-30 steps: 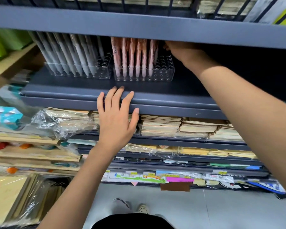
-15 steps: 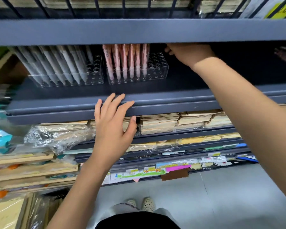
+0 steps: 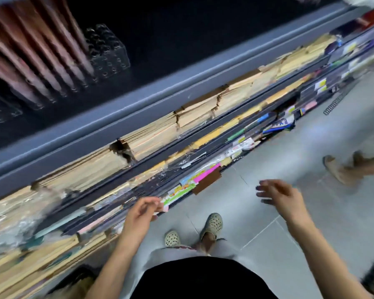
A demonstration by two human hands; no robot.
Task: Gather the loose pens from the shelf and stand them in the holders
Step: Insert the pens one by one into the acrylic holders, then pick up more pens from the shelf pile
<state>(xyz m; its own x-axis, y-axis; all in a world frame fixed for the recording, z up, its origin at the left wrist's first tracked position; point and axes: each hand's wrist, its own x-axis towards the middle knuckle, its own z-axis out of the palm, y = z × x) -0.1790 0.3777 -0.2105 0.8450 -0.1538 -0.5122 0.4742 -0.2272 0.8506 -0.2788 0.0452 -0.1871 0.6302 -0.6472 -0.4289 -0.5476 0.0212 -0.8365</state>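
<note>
The view is tilted and blurred by motion. At the top left, pink pens point(image 3: 37, 59) stand in a clear plastic holder point(image 3: 108, 52) on the dark grey shelf point(image 3: 138, 98). The holder's right end has bare holes. Both hands hang low, away from the shelf. My left hand point(image 3: 141, 214) is near the lowest shelf edge, its fingers loosely curled and holding nothing. My right hand point(image 3: 279, 197) hovers over the floor with its fingers spread, also holding nothing. No loose pen shows.
Stacks of paper pads point(image 3: 203, 111) fill the shelves below, with plastic-wrapped packs point(image 3: 11, 214) at the left. My feet in pale perforated clogs point(image 3: 212, 224) stand on the grey tiled floor point(image 3: 289, 147). Another person's feet point(image 3: 345, 167) are at the right.
Both hands have dropped from the pen shelf to waist height. The right hand came out from behind the holder. The view swung down and tilted.
</note>
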